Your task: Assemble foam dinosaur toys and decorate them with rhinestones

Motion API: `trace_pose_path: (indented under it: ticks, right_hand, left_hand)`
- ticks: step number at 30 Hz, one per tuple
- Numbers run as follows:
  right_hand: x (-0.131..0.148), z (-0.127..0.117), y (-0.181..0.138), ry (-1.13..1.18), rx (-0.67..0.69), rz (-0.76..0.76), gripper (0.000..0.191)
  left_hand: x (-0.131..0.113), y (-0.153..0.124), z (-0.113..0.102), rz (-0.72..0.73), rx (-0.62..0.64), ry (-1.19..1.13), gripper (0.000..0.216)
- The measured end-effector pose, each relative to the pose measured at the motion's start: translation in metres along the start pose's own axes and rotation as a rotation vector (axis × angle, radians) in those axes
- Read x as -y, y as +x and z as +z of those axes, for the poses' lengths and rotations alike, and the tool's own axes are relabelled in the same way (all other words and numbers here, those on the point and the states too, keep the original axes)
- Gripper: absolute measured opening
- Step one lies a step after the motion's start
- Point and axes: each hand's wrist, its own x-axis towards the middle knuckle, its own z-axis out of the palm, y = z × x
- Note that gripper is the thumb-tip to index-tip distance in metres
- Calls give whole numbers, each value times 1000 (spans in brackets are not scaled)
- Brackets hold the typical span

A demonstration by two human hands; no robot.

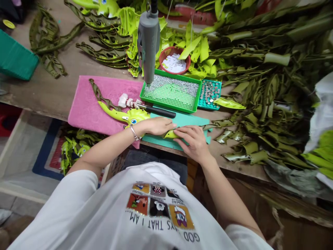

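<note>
My left hand (160,125), with a bracelet at the wrist, lies with its fingers stretched out over the teal foam mat (192,119). Its fingertips are beside a pointed lime plastic piece (170,134). My right hand (194,141) has its fingers bent over that piece, gripping it near the mat's front edge. An olive plastic strip (208,127) runs out to the right from under this hand. Left of my hands, a lime toy creature's head (135,117) with a blue eye rests partly on a pink towel (85,107). My left forearm hides some of it.
A grey electric screwdriver (149,45) hangs over a green tray (169,99) of small screws. Behind stands a red basket (162,55) of white pieces. A teal tray (210,93) holds round metal discs. A black-handled tool (162,111) lies nearby. Olive parts (260,97) are heaped right.
</note>
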Motion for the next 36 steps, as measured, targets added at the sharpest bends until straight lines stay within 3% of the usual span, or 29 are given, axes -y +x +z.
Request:
trace_pose_path:
  ticks: [12, 15, 19, 21, 23, 25, 26, 28, 30, 32, 36]
  right_hand:
    - [9, 2, -1, -6, -3, 18, 21]
    - [10, 4, 0, 5, 8, 56, 18]
    - [17, 5, -3, 63, -22, 131, 23]
    - [21, 5, -9, 77, -147, 291, 31]
    - [23, 6, -16, 149, -403, 589, 43]
    - [22, 8, -21, 365, -658, 929, 50]
    - [20, 9, -22, 530, -721, 1075, 52]
    - [15, 11, -21, 891, -687, 1278, 54]
    - [11, 12, -16, 1153, -588, 1374, 54]
    - [9, 12, -11, 1261, -563, 1405, 55]
    - [10, 13, -6, 1281, -648, 1392, 53]
  left_hand:
    - [12, 1, 0, 98, 60, -219, 58]
    - [14, 1, -1, 138, 131, -194, 48]
    - [16, 1, -1, 172, 73, -142, 33]
    - [16, 0, -1, 173, 72, -122, 32]
    - [14, -1, -3, 165, 82, -95, 33]
    - [13, -3, -5, 159, 81, -72, 33]
    - [13, -3, -5, 160, 78, -64, 33]
    - [14, -3, -6, 168, 79, -52, 33]
    - [15, -3, -6, 174, 82, -54, 34]
    - [15, -3, -7, 170, 85, -69, 37]
    - [15, -3, -6, 158, 77, -73, 39]
